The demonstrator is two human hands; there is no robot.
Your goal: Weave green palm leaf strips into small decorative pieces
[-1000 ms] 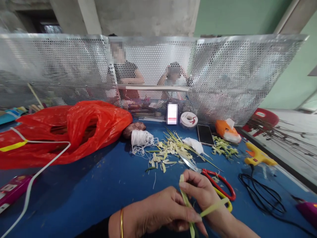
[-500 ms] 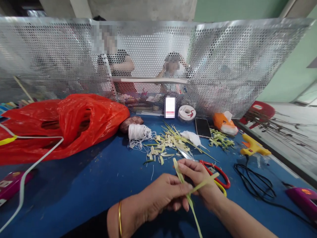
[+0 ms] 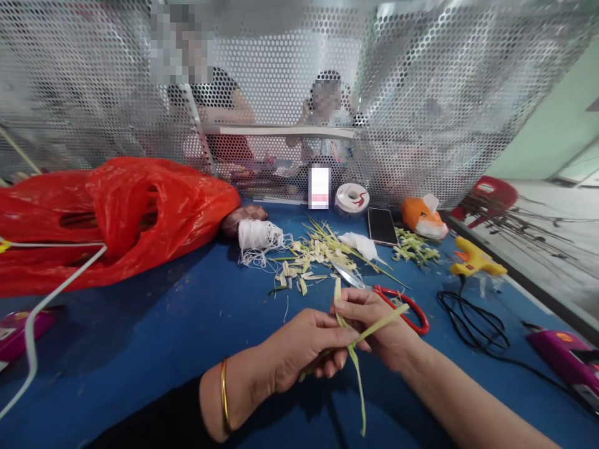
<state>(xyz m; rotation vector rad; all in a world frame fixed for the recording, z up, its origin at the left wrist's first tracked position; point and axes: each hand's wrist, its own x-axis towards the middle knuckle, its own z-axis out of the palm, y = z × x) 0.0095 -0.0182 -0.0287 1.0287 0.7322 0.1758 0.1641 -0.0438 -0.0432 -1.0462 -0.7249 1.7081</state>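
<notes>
Both my hands meet over the blue table (image 3: 187,324) near its front edge. My left hand (image 3: 304,346), with a gold bangle at the wrist, pinches a pale green leaf strip (image 3: 358,374) between thumb and fingers. My right hand (image 3: 372,321) is closed on the same strip where two lengths cross; one end sticks up, one points right, and a long tail hangs down toward me. Red-handled scissors (image 3: 402,305) lie just behind my right hand.
Leaf cuttings (image 3: 313,259), a white thread bundle (image 3: 256,236), a phone (image 3: 382,225), a tape roll (image 3: 352,198) and an orange pouch (image 3: 423,218) lie mid-table. A red plastic bag (image 3: 116,215) fills the left. A yellow glue gun (image 3: 475,262) and black cord (image 3: 472,321) sit right. Two people sit behind a perforated metal screen (image 3: 444,112).
The view has tilted down, so my hands sit higher in the picture. The strip's tail now hangs longer below my left hand, and the two fingertips pinch closer together.
</notes>
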